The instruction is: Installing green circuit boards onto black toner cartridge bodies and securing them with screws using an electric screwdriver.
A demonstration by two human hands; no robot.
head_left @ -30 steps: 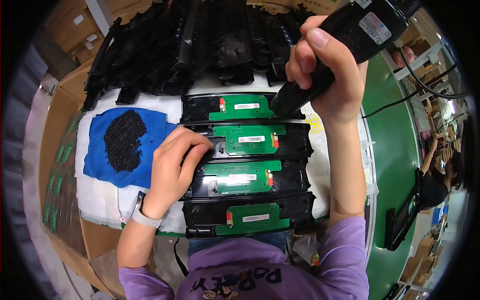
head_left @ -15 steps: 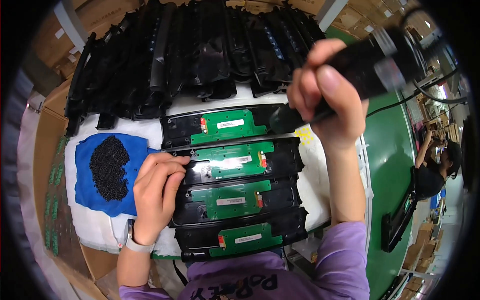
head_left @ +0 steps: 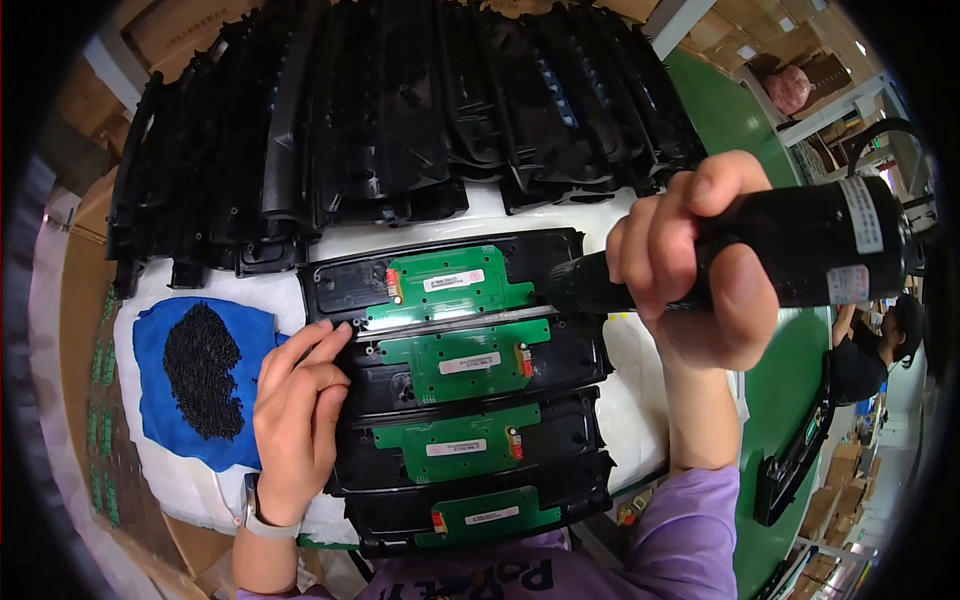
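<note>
Four panels [head_left: 567, 357] on cloth [head_left: 632, 400], cartons [head_left: 195, 32] behind; right hand [head_left: 700, 255] grips driver [head_left: 810, 240], left hand [head_left: 298, 415] half-curled.

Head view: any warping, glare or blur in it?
In the head view, the cardboard box bends near the left rim, the corners go black, grey sheen lies on the stacked black parts; the right hand and black tool look fairly sharp.

Head view: wide fisheye worn on the person's head, facing down onto the table [head_left: 635, 400]. Near range; left hand [head_left: 298, 425] and right hand [head_left: 700, 265] appear large, purple shirt [head_left: 690, 535] at the lower edge. Cartons [head_left: 195, 32] and a co-worker [head_left: 858, 372] lie farther off, toward the rim.
</note>
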